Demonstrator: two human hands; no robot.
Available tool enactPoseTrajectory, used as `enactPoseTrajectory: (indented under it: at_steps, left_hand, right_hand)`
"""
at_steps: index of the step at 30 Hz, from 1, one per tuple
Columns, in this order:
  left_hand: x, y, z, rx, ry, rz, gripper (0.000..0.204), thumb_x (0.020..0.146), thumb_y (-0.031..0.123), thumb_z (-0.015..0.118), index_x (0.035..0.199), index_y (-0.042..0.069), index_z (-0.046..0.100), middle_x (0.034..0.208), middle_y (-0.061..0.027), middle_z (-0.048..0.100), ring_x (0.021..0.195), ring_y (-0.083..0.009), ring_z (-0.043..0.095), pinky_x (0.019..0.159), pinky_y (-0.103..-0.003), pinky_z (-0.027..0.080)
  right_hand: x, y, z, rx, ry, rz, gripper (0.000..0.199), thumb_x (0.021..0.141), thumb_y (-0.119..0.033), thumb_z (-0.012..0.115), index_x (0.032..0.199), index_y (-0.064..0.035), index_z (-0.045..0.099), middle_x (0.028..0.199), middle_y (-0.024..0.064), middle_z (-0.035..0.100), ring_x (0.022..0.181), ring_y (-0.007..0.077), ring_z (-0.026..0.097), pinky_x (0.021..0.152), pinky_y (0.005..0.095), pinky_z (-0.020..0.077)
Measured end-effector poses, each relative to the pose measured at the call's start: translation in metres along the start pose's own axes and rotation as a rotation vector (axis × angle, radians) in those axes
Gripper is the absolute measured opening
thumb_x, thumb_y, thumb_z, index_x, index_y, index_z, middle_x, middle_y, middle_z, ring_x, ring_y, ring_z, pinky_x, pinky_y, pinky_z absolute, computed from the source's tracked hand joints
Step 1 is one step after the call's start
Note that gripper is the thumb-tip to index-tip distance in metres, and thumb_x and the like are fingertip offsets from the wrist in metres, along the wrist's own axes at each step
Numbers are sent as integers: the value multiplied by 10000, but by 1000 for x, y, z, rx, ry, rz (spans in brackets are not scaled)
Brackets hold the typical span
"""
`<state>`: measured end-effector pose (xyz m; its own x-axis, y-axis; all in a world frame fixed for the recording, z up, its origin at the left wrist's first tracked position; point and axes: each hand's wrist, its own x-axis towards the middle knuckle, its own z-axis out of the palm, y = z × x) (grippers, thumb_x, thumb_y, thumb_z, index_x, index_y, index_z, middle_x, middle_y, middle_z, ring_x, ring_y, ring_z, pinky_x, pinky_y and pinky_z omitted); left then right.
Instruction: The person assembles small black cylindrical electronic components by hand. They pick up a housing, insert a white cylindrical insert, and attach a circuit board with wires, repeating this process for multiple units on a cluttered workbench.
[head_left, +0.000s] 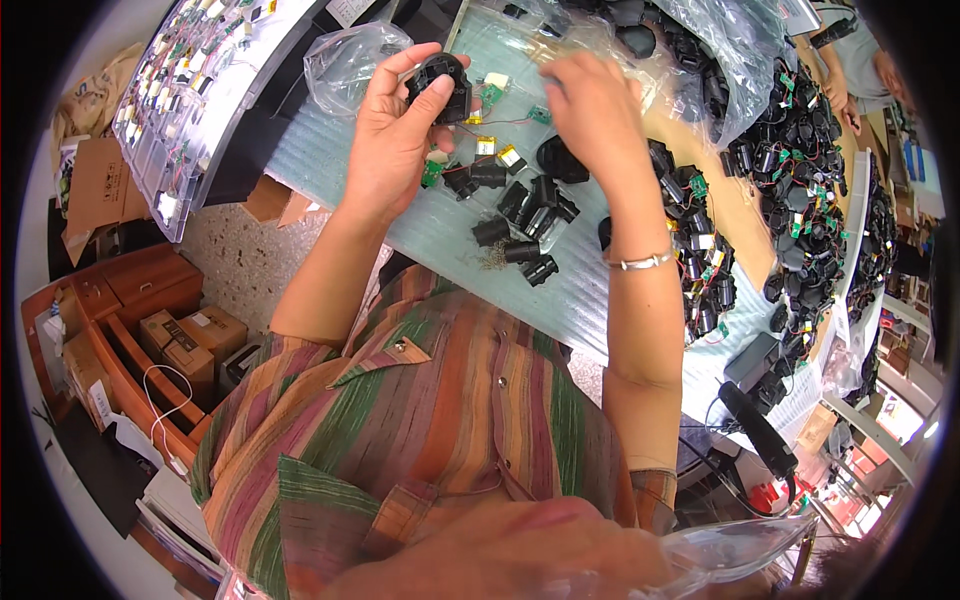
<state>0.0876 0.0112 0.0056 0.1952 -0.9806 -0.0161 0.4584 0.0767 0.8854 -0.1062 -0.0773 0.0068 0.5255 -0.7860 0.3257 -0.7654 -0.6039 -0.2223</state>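
Housing [457, 97], black and rounded, sits raised over the pale worktable [440, 232], where I see the left hand [390, 150] grasping it between thumb and fingers. I have the right hand [597, 110] just beside a green circuit board [540, 114], its fingers bent; from here I cannot tell whether they hold anything. Between the forearms I make out silvery battery cells [486, 147], black cylindrical parts [541, 205] and a black domed piece [563, 162] on the worktable.
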Motion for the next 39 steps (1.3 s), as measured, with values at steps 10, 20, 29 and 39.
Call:
enactPoseTrajectory:
  at_steps: [10, 20, 29, 39]
  left_hand:
    - [-7, 7, 7, -237, -14, -49, 468, 982, 9, 497, 1421, 72, 351, 1177, -108, 580, 1097, -198, 614, 798, -355, 596]
    - [-5, -18, 41, -51, -97, -51, 411, 1007, 25, 468, 1401, 57, 360, 1223, -135, 591, 1111, -220, 615, 928, -405, 559]
    - [-10, -24, 77, -287, -63, -135, 416, 1042, 98, 408, 1450, 96, 329, 1263, -99, 575, 1155, -198, 582, 996, -400, 497]
    - [-27, -34, 85, -292, -172, -122, 509, 1010, 38, 443, 1491, 112, 294, 1264, -79, 534, 1133, -144, 527, 1005, -354, 446]
  right_hand:
    - [17, -3, 9, 572, -68, 99, 341, 797, 33, 629, 1118, -68, 686, 1013, 82, 662, 936, 252, 654, 837, 367, 532]
    - [-50, 3, -65, 1842, 330, 375, 411, 931, 16, 573, 1336, 60, 513, 1082, 110, 628, 919, 179, 646, 874, 339, 536]
    - [-68, -23, -42, 1211, 357, 363, 355, 797, 30, 752, 1139, -16, 671, 1043, 54, 644, 902, 96, 589, 784, 243, 502]
    - [-69, -31, -12, 627, 673, 211, 293, 733, -37, 811, 1003, -92, 710, 976, 65, 678, 884, 211, 585, 774, 308, 457]
